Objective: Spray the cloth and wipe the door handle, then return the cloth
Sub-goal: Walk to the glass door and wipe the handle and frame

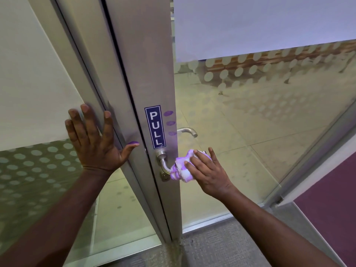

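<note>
A silver lever door handle (163, 162) juts from the metal frame of a glass door, just under a blue PULL sticker (155, 127). My right hand (207, 172) wraps a purple-and-white cloth (182, 169) around the lever's grip, so most of the grip is hidden. My left hand (96, 139) lies flat with fingers spread on the neighbouring door frame, thumb touching the frame's edge. A second handle (187, 131) on the door's far side shows through the glass. No spray bottle is in view.
The glass door (240, 132) stands ajar, with frosted dots across it and a tiled floor behind. A frosted glass panel (34, 93) is at the left. Grey carpet (212, 247) lies below, and a purple wall panel (331, 209) is at the right.
</note>
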The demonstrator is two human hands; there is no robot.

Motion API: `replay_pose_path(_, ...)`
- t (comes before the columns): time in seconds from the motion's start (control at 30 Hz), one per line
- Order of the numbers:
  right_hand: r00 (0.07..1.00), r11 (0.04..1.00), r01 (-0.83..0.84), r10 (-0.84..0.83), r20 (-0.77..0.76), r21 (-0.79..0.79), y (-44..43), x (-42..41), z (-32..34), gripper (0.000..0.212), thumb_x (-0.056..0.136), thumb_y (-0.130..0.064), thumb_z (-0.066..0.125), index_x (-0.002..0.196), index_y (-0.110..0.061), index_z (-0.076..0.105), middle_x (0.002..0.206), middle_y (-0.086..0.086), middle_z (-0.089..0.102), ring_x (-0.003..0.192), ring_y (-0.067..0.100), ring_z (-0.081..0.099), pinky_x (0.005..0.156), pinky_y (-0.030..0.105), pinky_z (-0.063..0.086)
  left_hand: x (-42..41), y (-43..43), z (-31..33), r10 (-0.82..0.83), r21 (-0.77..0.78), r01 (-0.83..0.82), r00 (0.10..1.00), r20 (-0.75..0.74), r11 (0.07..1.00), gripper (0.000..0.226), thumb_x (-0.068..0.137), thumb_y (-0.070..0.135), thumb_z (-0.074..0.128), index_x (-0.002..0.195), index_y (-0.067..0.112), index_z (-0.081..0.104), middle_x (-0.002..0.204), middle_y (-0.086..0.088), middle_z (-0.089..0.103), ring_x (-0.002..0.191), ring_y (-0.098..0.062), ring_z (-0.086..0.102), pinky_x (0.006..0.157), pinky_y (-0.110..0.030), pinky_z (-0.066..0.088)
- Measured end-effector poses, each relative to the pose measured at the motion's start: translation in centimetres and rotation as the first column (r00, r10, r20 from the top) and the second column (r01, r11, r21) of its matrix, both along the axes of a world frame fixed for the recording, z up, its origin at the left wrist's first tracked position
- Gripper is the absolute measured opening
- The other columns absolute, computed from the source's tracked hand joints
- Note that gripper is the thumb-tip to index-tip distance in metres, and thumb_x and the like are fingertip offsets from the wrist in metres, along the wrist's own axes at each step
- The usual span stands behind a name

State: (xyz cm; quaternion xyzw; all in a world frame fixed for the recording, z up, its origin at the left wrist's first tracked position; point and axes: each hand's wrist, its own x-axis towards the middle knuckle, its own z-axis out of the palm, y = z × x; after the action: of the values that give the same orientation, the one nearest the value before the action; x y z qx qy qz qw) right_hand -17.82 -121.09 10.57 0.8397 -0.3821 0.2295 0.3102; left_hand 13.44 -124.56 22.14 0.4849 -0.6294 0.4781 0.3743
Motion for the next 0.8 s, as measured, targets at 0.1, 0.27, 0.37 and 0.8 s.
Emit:
replay_pose_path(0.1,0.992,0.991,-0.127,0.126,0.017,0.047,-1.1,-1.2,0.6,0.037,0.091,-0.007,0.042,0.127,-0.007,0.047,0.117,0.018,0.065,0.124,0.035,0.045,0.115,0.057,0.018,-0.1,-0.1,0.1,0.005,-0.02,-0.005,1.0,0.006,1.0,0.097,0.081,0.077,0.033,0.152,0.015,0.012,0.149,-0.035,0.016,0.146,-0.042,0.003,0.119,-0.051,0.004)
replay_pose_path(0.27,0.944,0.936,-0.329,0.327,0.039,0.128,-2.8,-3.0,1.5,0.03,0.096,-0.011,0.044,0.125,-0.006,0.046,0.128,0.015,0.046,0.125,0.034,0.044,0.119,0.053,0.015,-0.2,-0.2,0.1,0.007,-0.037,-0.007,1.0,0.001,0.999,0.097,0.081,0.078,0.031,0.151,0.015,0.014,0.14,-0.038,0.025,0.146,-0.038,0.0,0.12,-0.051,0.004)
replay_pose_path(0.37,0.913,0.901,-0.403,0.408,0.004,0.161,-3.8,-3.9,2.3,0.027,0.101,-0.016,0.039,0.123,-0.004,0.047,0.128,0.016,0.046,0.125,0.035,0.044,0.119,0.05,0.013,-0.3,-0.1,0.1,0.022,-0.032,-0.022,1.0,0.008,0.999,0.097,0.081,0.079,0.027,0.152,0.016,0.012,0.141,-0.037,0.024,0.142,-0.048,0.009,0.12,-0.05,0.004)
replay_pose_path(0.8,0.831,0.803,-0.55,0.553,0.059,0.229,-5.8,-4.2,3.4,0.042,0.103,-0.034,0.032,0.12,0.0,0.049,0.116,0.024,0.066,0.119,0.035,0.049,0.118,0.052,0.018,-0.5,0.0,0.3,0.052,-0.011,-0.052,0.999,0.014,0.999,0.097,0.08,0.079,0.028,0.151,0.015,0.014,0.139,-0.039,0.025,0.131,-0.056,0.018,0.119,-0.051,0.004)
